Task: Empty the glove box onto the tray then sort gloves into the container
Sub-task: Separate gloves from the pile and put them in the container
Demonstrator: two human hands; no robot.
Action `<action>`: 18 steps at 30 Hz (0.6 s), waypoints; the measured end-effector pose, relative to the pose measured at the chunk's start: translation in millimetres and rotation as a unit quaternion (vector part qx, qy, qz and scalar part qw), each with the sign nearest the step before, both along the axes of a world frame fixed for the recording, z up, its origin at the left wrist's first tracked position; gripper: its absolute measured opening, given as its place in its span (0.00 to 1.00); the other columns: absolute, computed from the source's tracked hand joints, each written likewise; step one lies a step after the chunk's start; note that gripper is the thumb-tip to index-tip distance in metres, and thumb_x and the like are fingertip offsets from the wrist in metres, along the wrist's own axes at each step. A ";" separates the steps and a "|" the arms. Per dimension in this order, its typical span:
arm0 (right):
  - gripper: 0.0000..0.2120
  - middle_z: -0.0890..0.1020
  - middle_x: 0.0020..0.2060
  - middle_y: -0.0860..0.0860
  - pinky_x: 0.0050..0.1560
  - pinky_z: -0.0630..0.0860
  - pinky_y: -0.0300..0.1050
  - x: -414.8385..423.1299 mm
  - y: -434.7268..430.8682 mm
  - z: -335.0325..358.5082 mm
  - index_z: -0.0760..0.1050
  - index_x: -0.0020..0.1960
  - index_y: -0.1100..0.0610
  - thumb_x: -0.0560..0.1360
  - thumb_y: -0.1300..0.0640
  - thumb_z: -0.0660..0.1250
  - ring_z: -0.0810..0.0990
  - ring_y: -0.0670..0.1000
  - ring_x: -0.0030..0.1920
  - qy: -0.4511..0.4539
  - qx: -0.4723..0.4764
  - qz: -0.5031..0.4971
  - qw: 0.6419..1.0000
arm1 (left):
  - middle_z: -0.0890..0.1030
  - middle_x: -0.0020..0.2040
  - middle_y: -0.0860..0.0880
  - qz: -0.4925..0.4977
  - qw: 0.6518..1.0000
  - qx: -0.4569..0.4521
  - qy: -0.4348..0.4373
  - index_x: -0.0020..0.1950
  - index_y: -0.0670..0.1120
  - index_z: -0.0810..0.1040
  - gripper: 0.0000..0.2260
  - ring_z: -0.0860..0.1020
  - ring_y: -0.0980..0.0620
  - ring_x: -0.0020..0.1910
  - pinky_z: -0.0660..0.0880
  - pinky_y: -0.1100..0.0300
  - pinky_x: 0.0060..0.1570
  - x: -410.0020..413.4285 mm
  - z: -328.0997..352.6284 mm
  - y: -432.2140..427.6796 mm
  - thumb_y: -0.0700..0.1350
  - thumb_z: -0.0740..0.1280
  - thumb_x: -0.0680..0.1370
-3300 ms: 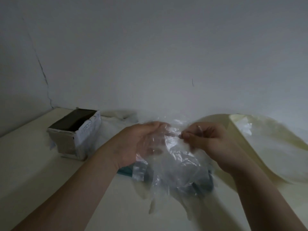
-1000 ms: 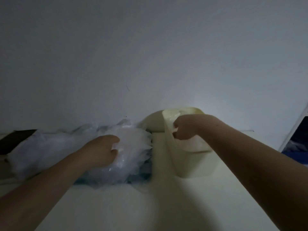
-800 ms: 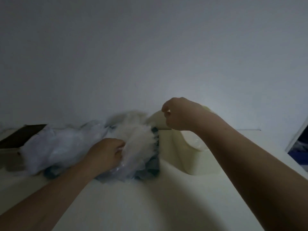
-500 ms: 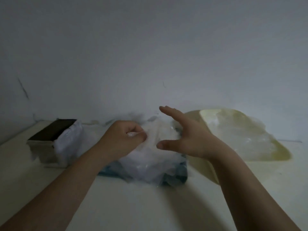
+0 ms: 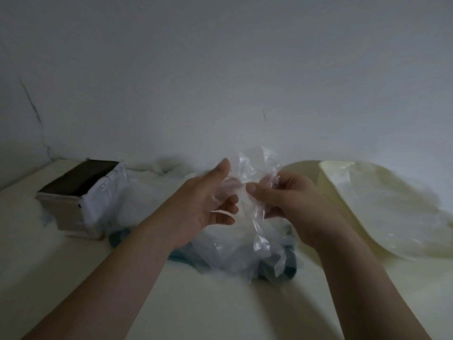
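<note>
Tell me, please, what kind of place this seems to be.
Likely a plain, dim indoor room, perhaps a home workspace. It has a bare cracked wall, a pale table and a glove box set out for sorting.

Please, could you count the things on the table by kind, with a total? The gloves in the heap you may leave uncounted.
Glove box: 1
Tray: 1
Container: 1
Glove pinched in the right hand: 1
Pile of gloves: 1, gloves within not countable
Total: 5
</note>
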State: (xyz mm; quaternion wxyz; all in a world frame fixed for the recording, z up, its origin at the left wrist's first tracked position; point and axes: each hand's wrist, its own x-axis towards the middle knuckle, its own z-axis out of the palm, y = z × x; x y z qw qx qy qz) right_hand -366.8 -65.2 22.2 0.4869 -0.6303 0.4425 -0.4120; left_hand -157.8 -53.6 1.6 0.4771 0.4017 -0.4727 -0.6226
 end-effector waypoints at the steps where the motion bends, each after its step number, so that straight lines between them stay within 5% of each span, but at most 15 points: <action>1: 0.10 0.85 0.38 0.58 0.42 0.83 0.50 0.6 -0.9 -1.5 0.84 0.45 0.61 0.74 0.54 0.77 0.83 0.59 0.37 0.001 0.003 -0.001 1.000 | 0.79 0.50 0.33 0.008 1.000 -0.019 -0.012 0.63 0.36 0.80 0.32 0.78 0.41 0.46 0.79 0.50 0.43 -1.2 -4.0 -1.3 0.63 0.74 0.74; 5: 0.17 0.80 0.30 0.55 0.35 0.75 0.44 0.2 -2.8 -3.8 0.81 0.40 0.62 0.74 0.47 0.75 0.76 0.52 0.31 -0.008 -0.004 -0.012 1.000 | 0.81 0.43 0.41 0.037 0.992 -0.070 -0.093 0.50 0.39 0.85 0.10 0.78 0.44 0.43 0.79 0.52 0.44 -1.0 -10.6 -3.4 0.47 0.74 0.79; 10: 0.16 0.75 0.25 0.52 0.27 0.70 0.37 -1.9 -7.8 -8.5 0.86 0.45 0.60 0.78 0.47 0.71 0.71 0.49 0.26 -0.010 -0.028 -0.080 0.996 | 0.81 0.35 0.44 0.036 0.985 -0.073 -0.149 0.45 0.42 0.85 0.08 0.76 0.50 0.33 0.75 0.57 0.34 3.4 -13.2 -3.7 0.45 0.72 0.80; 13: 0.16 0.71 0.22 0.50 0.24 0.64 0.35 -9.4 -13.9 -9.1 0.83 0.37 0.58 0.78 0.48 0.73 0.66 0.46 0.22 -0.013 -0.038 -0.174 0.984 | 0.79 0.30 0.47 0.121 0.969 -0.088 -0.197 0.43 0.45 0.87 0.07 0.74 0.53 0.27 0.71 0.60 0.28 12.1 -12.8 -8.8 0.46 0.74 0.79; 16: 0.20 0.72 0.19 0.45 0.22 0.64 0.33 -20.8 -14.8 -3.0 0.77 0.29 0.55 0.77 0.52 0.75 0.67 0.44 0.19 -0.017 -0.065 -0.218 0.974 | 0.81 0.30 0.49 0.212 0.928 -0.150 -0.266 0.43 0.47 0.87 0.07 0.75 0.54 0.28 0.74 0.60 0.31 31.5 -14.2 -16.5 0.48 0.74 0.79; 18: 0.21 0.72 0.20 0.44 0.23 0.65 0.33 -24.1 -14.1 -0.6 0.76 0.27 0.53 0.77 0.52 0.74 0.67 0.44 0.20 -0.008 -0.084 -0.204 0.975 | 0.82 0.31 0.52 0.283 0.847 -0.247 -0.377 0.43 0.49 0.86 0.07 0.78 0.52 0.30 0.76 0.59 0.35 41.6 -19.6 -20.7 0.49 0.73 0.79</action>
